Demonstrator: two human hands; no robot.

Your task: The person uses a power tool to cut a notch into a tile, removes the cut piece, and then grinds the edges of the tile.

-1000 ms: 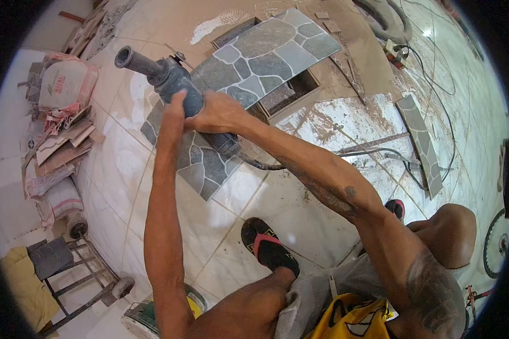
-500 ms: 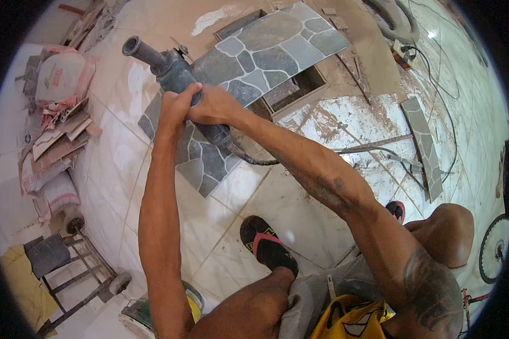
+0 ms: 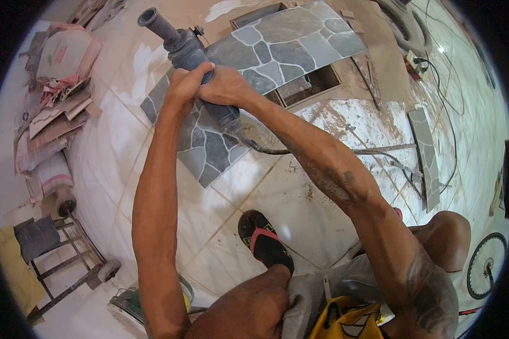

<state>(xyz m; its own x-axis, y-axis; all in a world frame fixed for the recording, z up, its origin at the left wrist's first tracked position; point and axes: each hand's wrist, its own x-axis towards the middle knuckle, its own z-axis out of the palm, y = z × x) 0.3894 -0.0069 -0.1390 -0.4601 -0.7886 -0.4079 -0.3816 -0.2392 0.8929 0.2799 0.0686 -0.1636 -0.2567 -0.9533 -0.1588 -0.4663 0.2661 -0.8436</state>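
Both of my hands are wrapped round a dark power tool with a round spout at its upper end. My left hand (image 3: 182,86) grips its left side, and my right hand (image 3: 227,86) closes over its body from the right. The power tool (image 3: 188,52) is tilted over a stone-patterned tile (image 3: 288,42) that rests on wooden frames. Below the hands lies a second patterned tile (image 3: 209,150) on the floor. A cable (image 3: 271,151) runs from the tool's lower end to the right.
Bags and broken tile pieces (image 3: 59,113) are piled at the left. A metal stand (image 3: 73,254) is at lower left, beside a bucket (image 3: 130,305). A narrow tile strip (image 3: 425,152) lies at the right, near a power strip (image 3: 415,66). A wheel (image 3: 486,265) shows at far right.
Both hands and the tool sit slightly higher and farther right in view. The tiles and floor have also shifted in the picture as the view moved.
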